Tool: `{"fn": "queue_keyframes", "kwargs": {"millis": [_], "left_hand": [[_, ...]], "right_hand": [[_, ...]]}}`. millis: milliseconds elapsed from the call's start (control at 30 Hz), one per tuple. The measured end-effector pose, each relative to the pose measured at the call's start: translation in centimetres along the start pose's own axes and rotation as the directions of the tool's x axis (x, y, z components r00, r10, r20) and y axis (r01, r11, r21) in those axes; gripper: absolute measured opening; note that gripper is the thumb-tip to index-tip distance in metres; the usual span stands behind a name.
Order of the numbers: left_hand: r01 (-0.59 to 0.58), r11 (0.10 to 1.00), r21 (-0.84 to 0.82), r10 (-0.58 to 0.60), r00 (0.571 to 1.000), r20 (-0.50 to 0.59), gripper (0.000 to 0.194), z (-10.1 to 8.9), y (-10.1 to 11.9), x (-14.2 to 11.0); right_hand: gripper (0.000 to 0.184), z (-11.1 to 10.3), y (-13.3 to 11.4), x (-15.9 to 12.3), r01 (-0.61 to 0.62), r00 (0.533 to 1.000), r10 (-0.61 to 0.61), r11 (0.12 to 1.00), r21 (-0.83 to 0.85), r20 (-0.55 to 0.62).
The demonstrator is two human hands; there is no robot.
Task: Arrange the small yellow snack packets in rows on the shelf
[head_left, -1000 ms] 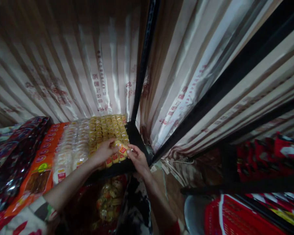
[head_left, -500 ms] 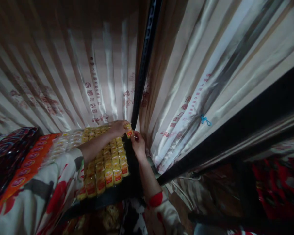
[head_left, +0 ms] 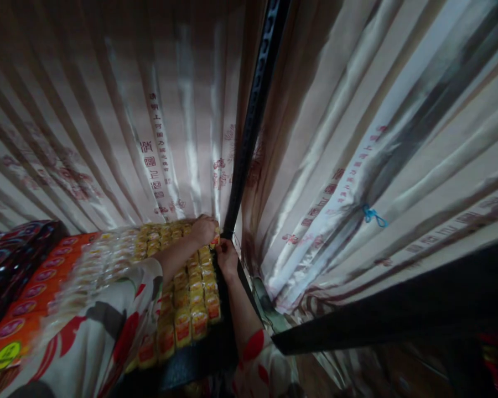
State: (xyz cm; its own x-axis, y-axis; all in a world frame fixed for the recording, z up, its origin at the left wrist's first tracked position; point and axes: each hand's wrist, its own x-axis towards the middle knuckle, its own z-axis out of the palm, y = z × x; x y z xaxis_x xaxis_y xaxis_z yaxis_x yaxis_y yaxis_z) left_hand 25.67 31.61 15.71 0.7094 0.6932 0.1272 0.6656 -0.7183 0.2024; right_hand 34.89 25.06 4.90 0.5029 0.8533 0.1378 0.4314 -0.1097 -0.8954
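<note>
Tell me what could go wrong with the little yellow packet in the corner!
The yellow packet might slip from the left hand and land on the black shelf.

The left sleeve reaches over the rows of yellow packets, so it could brush some crooked.

The right hand is close to the black post, so it might get bumped.

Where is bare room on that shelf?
Bare strips of black shelf lie in front of the yellow packets and, narrower, between them and the right forearm. Clear packets and orange packaging crowd the left; left hand and right hand, the far corner.
</note>
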Motion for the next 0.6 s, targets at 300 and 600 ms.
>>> {"fn": "queue_keyframes", "kwargs": {"millis": [300,600], "left_hand": [[-0.022,0.996,0.088,0.021,1.000,0.012,0.021,0.9,-1.6,0.5],[0.039,0.990,0.135,-0.038,0.999,-0.008,0.026,0.9,-1.2,1.0]], "right_hand": [[0.023,1.2,0.9,1.5,0.049,0.999,-0.045,0.987,-0.156,0.024],[0.040,1.8,1.1,2.0,0.080,0.996,-0.064,0.959,-0.271,0.066]]}}
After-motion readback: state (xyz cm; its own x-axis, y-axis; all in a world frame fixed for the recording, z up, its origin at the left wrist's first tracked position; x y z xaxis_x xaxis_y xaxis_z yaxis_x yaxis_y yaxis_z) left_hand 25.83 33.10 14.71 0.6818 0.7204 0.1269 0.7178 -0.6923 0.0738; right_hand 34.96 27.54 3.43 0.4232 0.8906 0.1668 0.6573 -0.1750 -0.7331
